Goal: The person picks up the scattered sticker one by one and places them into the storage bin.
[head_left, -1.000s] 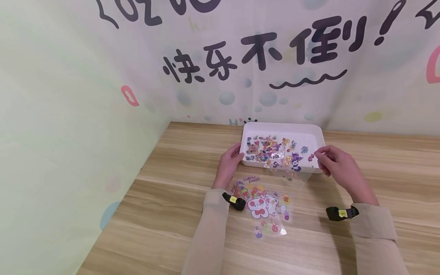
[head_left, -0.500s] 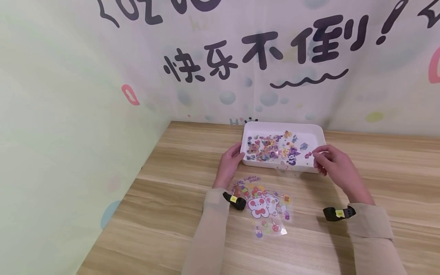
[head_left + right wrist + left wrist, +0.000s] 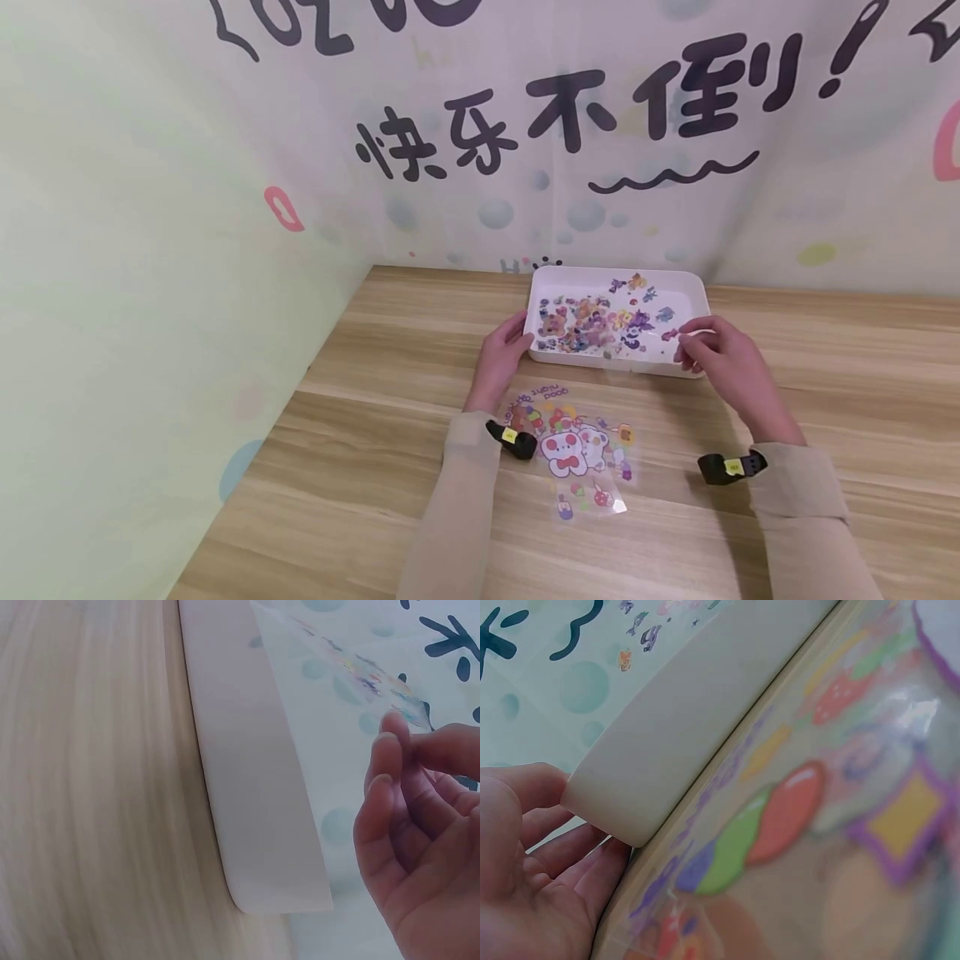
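A white rectangular tray [image 3: 566, 358] stands at the back of the table, holding many small colourful stickers [image 3: 558, 323]. My left hand [image 3: 500, 354] grips its left end; in the left wrist view the thumb touches the wall near the top and the fingers reach the lower corner. Over the tray's right part, my right hand [image 3: 718, 357] pinches the edge of a clear sticker sheet [image 3: 375, 679] between thumb and fingertips. The sheet carries small purple, yellow and blue figures and slants above the tray in the right wrist view. Its outline is hard to make out in the head view.
More clear sticker sheets [image 3: 573, 454] with bears and fruit lie overlapping on the wooden table [image 3: 360, 467], in front of the tray. A printed cloth wall [image 3: 465, 100] rises right behind the tray, and another wall [image 3: 135, 292] borders the left side.
My right hand has shifted slightly left with the sticker sheet. The sheet's figures, which overlapped the tray's front edge, now appear farther back over the tray. My left hand has stayed still.
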The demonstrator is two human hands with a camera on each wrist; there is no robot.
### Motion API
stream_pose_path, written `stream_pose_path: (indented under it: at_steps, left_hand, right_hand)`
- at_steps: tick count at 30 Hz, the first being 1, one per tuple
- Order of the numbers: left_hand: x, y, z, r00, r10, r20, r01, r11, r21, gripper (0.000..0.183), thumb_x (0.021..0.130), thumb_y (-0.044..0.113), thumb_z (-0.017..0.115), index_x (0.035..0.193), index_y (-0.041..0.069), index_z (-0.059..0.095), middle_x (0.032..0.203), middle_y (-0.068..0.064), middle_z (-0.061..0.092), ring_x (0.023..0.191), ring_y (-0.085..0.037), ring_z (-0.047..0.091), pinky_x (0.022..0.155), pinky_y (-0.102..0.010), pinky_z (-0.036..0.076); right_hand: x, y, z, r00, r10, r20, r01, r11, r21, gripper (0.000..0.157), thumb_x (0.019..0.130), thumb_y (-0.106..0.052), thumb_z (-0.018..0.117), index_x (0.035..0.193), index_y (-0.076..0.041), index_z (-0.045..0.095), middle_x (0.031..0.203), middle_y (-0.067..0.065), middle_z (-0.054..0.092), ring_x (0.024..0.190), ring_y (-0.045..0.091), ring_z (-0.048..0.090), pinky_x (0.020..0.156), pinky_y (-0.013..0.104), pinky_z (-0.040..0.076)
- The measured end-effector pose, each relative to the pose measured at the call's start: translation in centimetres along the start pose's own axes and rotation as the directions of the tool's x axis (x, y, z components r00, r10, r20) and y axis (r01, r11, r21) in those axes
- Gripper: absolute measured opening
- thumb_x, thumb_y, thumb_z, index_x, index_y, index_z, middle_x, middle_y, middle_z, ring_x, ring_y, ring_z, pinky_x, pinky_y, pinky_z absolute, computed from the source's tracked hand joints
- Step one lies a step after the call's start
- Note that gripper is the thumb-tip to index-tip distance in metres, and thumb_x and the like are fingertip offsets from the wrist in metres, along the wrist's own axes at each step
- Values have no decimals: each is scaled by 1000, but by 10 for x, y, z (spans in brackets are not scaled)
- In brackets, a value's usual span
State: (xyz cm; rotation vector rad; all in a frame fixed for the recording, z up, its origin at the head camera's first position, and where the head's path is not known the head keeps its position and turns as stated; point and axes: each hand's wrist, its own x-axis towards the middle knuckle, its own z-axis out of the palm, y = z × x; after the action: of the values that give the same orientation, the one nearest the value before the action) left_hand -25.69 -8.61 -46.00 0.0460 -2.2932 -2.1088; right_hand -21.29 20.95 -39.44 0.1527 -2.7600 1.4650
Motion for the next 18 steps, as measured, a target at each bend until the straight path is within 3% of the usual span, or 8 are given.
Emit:
stream_pose_path:
  at_steps: [6,18]
  left_hand:
    - [0,0,-2,1000,-15,-13,15,1000,8,42,89,18,54,130,24,47,129,8,48,116,-8,44,91,-21,42]
    - [0,2,-1,1000,-9,-1,9,1000,-3,44,88,18,55,131,19,46,129,6,48,115,-8,45,91,-21,41]
  right_hand:
    - [2,0,4,1000,6,-29,-5,998,58,35,92,-37,45,113,-10,48,88,14,62,79,29,57,65,32,52]
    - [6,-1,14,997,27,-66,-20,993,113,38,91,-38,45,117,-11,46,92,14,61,77,23,58,67,30,53]
